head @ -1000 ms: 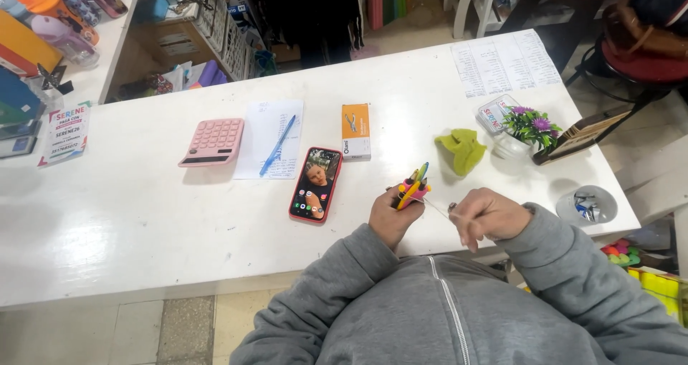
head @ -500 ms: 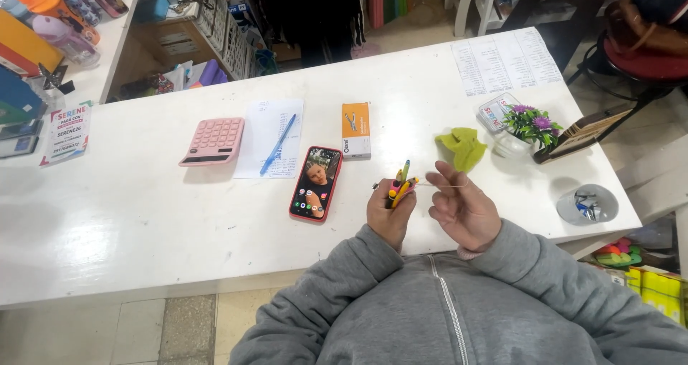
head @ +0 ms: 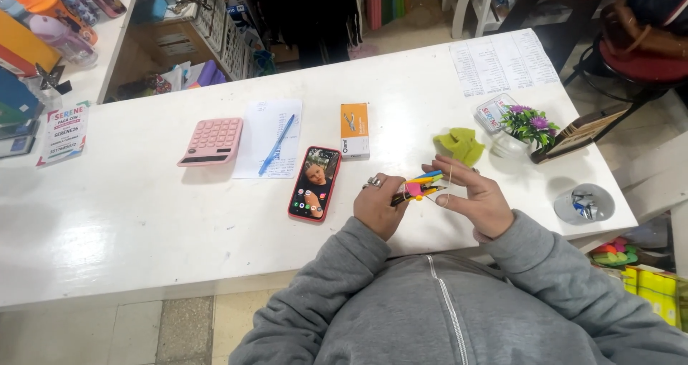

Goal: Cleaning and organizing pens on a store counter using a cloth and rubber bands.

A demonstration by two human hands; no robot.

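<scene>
L hand [head: 380, 206] clamped on bundle of coloured pens [head: 419, 186], R hand [head: 479, 196] open w/ thin band [head: 446, 186].

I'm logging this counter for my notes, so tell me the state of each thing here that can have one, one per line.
Phone: flat on the table, screen lit.
Blue pen: lying on the paper sheet, cap cannot be told.
Pink calculator: flat, keys up.
Orange box: closed, lying flat.
Bundle of coloured pens: gripped in the left hand.
Right hand: open, fingers spread beside the bundle, a thin band around them.
Clear round container: open, small items inside.
</scene>
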